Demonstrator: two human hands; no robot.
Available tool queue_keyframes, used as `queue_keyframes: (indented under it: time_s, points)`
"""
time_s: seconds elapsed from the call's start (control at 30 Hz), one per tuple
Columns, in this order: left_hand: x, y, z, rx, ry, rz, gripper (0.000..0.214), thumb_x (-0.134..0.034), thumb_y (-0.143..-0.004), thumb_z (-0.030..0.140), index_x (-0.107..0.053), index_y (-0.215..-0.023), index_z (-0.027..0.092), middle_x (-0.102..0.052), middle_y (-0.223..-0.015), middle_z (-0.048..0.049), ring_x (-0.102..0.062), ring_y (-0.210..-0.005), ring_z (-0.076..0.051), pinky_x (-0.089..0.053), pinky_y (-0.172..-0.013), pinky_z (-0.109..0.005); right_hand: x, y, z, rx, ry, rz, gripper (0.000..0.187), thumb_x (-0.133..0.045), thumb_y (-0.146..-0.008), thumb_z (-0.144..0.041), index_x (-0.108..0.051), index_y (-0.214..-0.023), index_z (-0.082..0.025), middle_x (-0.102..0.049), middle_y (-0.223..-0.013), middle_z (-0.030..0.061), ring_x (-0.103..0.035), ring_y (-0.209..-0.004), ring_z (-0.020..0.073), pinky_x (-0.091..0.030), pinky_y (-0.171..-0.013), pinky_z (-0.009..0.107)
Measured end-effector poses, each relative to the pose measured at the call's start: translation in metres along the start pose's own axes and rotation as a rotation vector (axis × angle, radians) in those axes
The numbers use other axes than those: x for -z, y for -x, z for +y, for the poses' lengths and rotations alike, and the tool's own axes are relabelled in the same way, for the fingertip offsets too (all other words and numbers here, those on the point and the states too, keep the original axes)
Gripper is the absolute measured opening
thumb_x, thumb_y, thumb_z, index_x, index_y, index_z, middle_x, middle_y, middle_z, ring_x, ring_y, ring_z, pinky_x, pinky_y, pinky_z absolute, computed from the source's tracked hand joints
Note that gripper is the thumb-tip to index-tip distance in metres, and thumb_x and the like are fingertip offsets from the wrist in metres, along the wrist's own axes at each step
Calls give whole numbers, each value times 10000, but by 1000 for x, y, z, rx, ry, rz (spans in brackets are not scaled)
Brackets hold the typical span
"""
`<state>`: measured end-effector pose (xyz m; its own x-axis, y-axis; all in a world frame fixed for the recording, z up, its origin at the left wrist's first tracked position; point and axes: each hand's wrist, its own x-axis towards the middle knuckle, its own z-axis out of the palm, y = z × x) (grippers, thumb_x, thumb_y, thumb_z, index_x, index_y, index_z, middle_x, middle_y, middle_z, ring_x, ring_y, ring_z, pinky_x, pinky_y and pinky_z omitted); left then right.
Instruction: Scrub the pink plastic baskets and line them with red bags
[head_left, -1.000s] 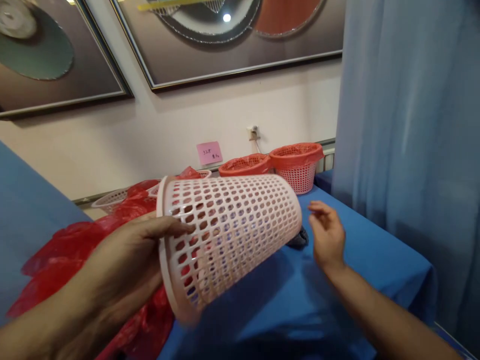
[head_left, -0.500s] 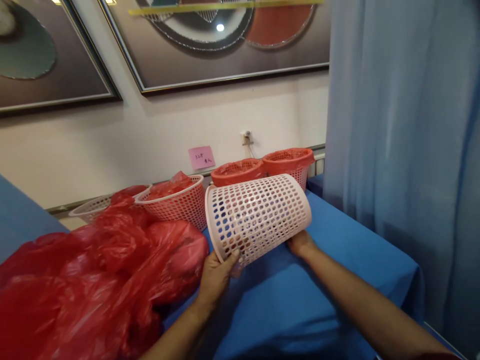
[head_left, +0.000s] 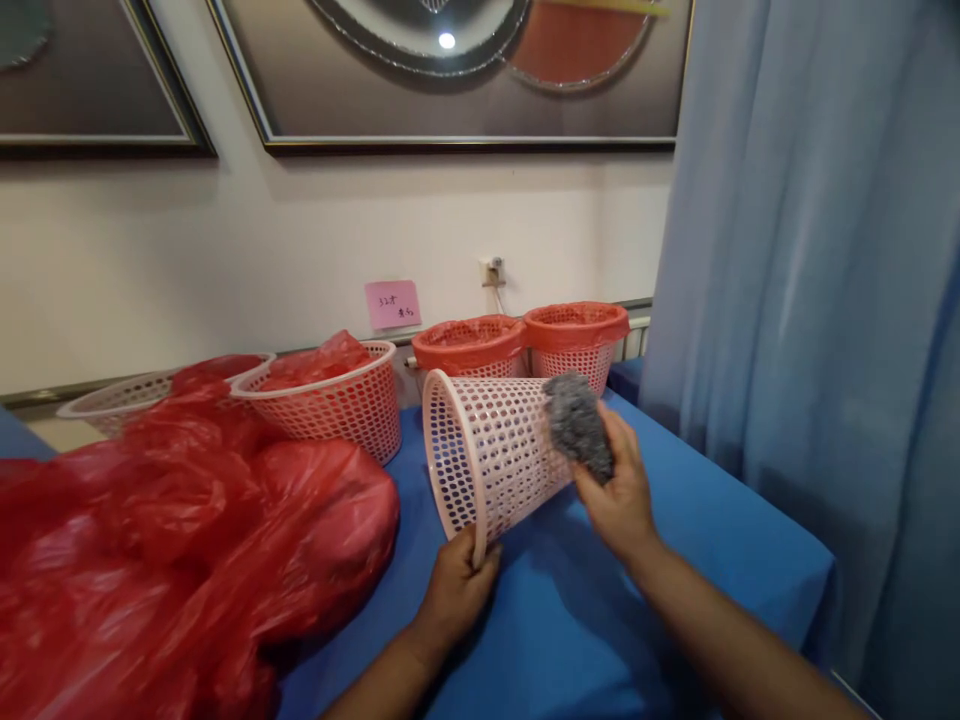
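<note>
above the blue table [head_left: 675, 560]: pink perforated basket [head_left: 491, 460], tipped on its side, rim gripped by left hand [head_left: 457, 585]; right hand [head_left: 619, 495] closed on a grey pad [head_left: 577, 425], possibly steel wool, pressed against basket's base end. red bags [head_left: 187, 540] just left.

Even, soft indoor light. Ceiling lamp glares off the framed picture [head_left: 465, 70]. Scouring pad [head_left: 577, 425] motion-blurred. Wide-angle bending at edges; soft shadows on surface [head_left: 675, 540].
</note>
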<state>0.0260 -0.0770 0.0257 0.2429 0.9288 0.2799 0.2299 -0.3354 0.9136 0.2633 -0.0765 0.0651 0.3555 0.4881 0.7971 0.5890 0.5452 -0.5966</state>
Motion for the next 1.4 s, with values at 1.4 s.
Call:
queue_keyframes:
  time_s: [1.4]
  points:
    - [10, -22, -12, -286, -235, -306, 539, -491, -960, 220, -498, -1499, 228, -599, -1468, -92, -510, -1391, -307, -398, -1196, -488, -45, 37, 6, 430, -104, -223, 609, -570, -826, -136, -568, -1414, -294, -370, -1549, 93, -494, -1376, 279, -511, -1081, 453]
